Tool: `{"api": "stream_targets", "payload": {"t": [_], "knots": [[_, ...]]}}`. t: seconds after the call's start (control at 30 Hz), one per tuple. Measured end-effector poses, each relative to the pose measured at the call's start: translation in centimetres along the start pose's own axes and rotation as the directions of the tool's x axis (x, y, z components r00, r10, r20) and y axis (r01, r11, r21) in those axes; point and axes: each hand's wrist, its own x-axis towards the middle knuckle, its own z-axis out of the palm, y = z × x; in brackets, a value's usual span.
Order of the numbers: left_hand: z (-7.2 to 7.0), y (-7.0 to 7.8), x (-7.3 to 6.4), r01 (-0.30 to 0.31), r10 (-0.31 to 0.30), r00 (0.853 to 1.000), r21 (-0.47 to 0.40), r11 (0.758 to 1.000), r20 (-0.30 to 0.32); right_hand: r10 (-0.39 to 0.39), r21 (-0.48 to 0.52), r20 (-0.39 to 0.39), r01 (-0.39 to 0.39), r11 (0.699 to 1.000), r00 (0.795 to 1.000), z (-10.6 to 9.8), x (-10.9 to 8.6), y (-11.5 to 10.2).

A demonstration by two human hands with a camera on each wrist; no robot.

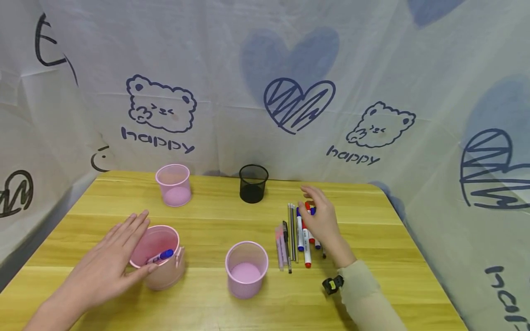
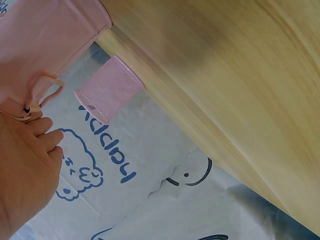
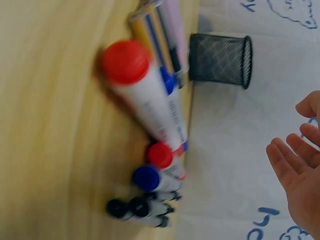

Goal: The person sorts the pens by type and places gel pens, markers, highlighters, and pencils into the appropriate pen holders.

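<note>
My left hand [image 1: 101, 264] lies at the rim of a pink bucket [image 1: 167, 278], fingers straight along its far left side and thumb at the near side. Inside the bucket leans a marker with a blue cap [image 1: 167, 254]. My right hand [image 1: 323, 218] is over a group of pens with its fingers loosely bent and nothing in them. Beneath it lie red markers [image 1: 307, 248] and blue markers [image 1: 300, 232], partly hidden by the hand. To their left are slim pencils [image 1: 291, 239], a black pen [image 1: 286, 236] and light purple pens [image 1: 279, 253].
A pink cup [image 1: 247, 287] stands between the bucket and the pens. Farther back are another pink cup [image 1: 174, 184] and a black mesh cup [image 1: 252, 186]. A printed cloth [image 1: 223, 119] hangs behind the wooden table [image 1: 207, 312]. Black-capped markers [image 3: 137, 206] show in the right wrist view.
</note>
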Motion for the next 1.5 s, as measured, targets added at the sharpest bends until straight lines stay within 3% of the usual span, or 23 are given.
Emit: {"api": "stream_targets", "payload": {"t": [0.3,0.6,0.93,1.1,1.5], "knots": [[-0.1,0.0,0.0,0.000,0.000,1.000,0.003,1.000,0.003,0.135,-0.059,0.129,-0.129,0.990,0.982,0.2,-0.2,2.1],[0.0,0.0,-0.1,0.002,-0.002,1.000,0.006,1.000,0.000,0.262,-0.139,0.282,-0.231,0.963,0.923,0.7,0.0,3.5],[0.0,0.0,-0.1,0.004,-0.004,1.000,0.011,1.000,0.003,0.285,-0.216,0.382,-0.215,0.952,0.879,1.0,0.4,5.1],[0.0,0.0,-0.1,0.007,-0.007,1.000,0.012,1.000,0.008,0.319,-0.212,0.424,-0.249,0.945,0.848,1.0,0.5,5.3],[-0.2,0.2,0.0,0.014,-0.014,1.000,-0.001,1.000,0.013,0.349,-0.192,0.485,-0.291,0.937,0.802,1.7,0.8,5.2]]}}
